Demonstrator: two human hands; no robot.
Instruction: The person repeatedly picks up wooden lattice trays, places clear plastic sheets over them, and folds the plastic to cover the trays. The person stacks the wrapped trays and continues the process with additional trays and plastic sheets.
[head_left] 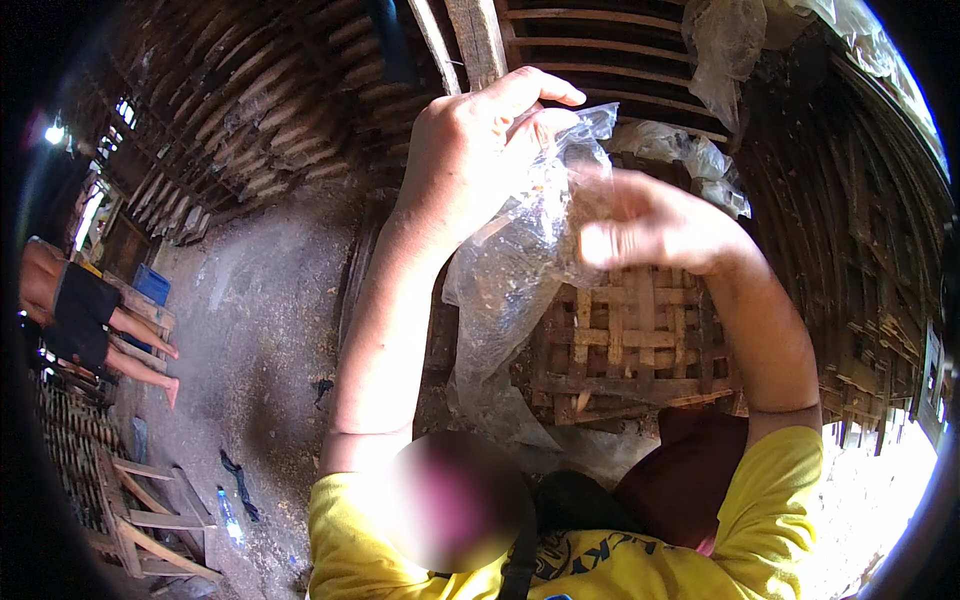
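A clear, crinkled plastic bag point(505, 275) hangs in front of me, with small brownish specks showing on or through it. My left hand point(475, 145) is raised and closed on the bag's upper edge, its thumb and index finger near the gathered rim. On the right side of the bag, my right hand point(665, 225) is bent inward, thumb toward the plastic. Motion smears its fingers, so their hold on the bag cannot be made out. The bag's lower part trails down between my forearms.
Below the bag is a woven bamboo basket or panel point(630, 345). Wooden slat racks point(600, 45) stand ahead, with more plastic bags point(725, 50) at the right. A person in dark shorts point(80, 310), a blue crate point(150, 285) and a wooden frame point(155, 515) are left across the floor.
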